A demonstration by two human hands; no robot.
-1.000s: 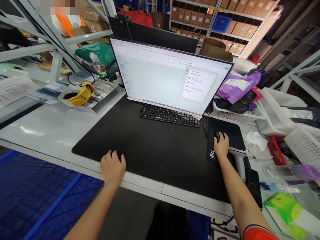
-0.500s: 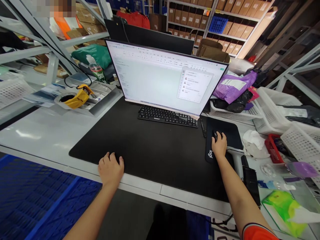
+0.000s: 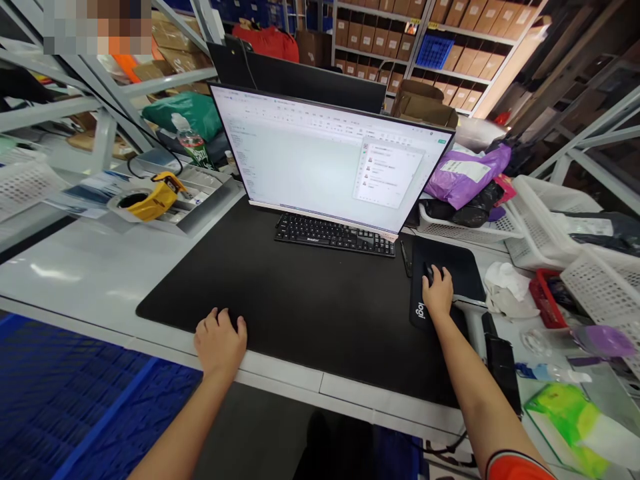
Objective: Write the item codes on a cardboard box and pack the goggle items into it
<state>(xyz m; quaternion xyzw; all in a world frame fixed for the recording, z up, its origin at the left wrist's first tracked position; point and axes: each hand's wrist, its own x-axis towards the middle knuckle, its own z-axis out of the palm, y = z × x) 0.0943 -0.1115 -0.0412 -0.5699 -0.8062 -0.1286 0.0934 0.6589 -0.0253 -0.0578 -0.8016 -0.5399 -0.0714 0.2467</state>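
My left hand lies on the front edge of the black desk mat, fingers a little curled and apart, nothing in it. On the right, my right hand is wrapped over a black computer mouse, which it mostly covers. The mouse rests on a dark mouse pad with "logi" printed on it. In front of me a monitor shows a document with a smaller chat window over it. Under its lower edge sits a black keyboard. Between keyboard and pad lies a pen.
To the left are a yellow tape dispenser and a drink bottle. A handheld scanner stands by my right forearm. White baskets, a purple parcel and a green tissue pack crowd the right. A blue crate is below left.
Both hands keep their places, the left on the mat and the right on the mouse. The view has shifted very slightly. A person at the back left has moved a little.
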